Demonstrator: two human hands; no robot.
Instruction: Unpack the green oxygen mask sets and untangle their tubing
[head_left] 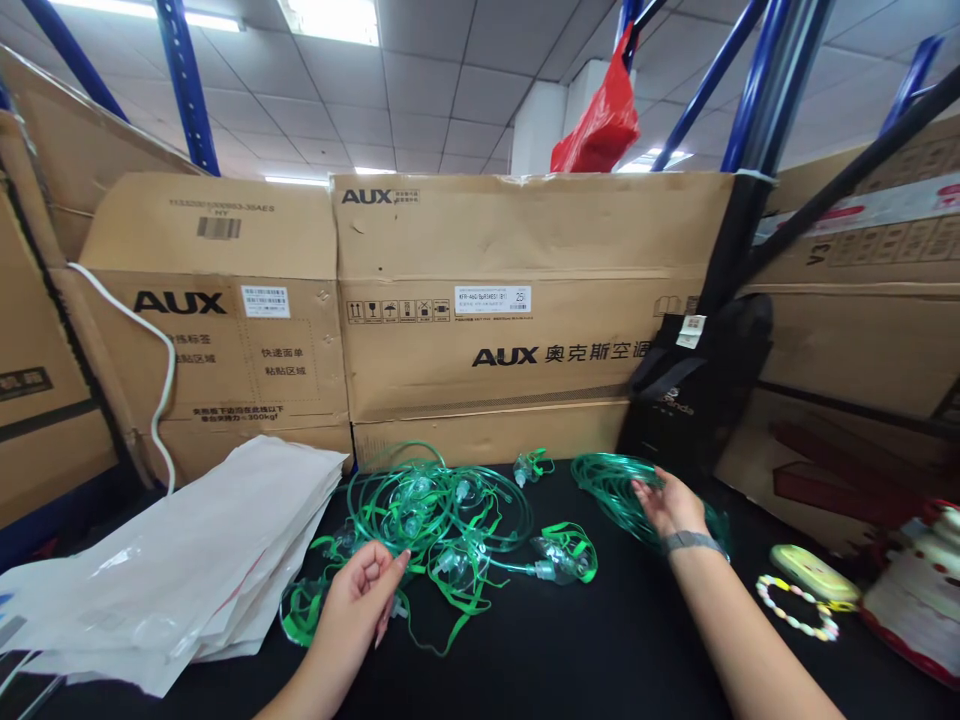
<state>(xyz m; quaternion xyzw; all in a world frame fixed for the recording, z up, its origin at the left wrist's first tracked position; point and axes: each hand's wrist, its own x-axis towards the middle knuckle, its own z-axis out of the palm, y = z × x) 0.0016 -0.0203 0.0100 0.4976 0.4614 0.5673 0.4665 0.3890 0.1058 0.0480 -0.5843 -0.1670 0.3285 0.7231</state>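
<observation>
A tangle of green tubing with clear masks (pixel 442 520) lies on the black table (pixel 585 650). My left hand (pixel 364 595) rests at the tangle's near left edge, fingers curled in a loose pinch on a strand of tubing. My right hand (pixel 667 505) reaches to a separate coil of green tubing (pixel 615 480) at the right, fingers wrapped on its edge. A grey band sits on that wrist. One mask with green straps (pixel 562 555) lies between the hands, and a small one (pixel 529 465) lies further back.
A stack of white plastic bags (pixel 195 550) lies at the left. Large AUX cardboard boxes (pixel 510 300) wall the back. A black bag (pixel 697 390) leans at the right, with a yellow-green case (pixel 814 572), a bead bracelet (pixel 795 605) and a red-white object (pixel 919 590) nearby.
</observation>
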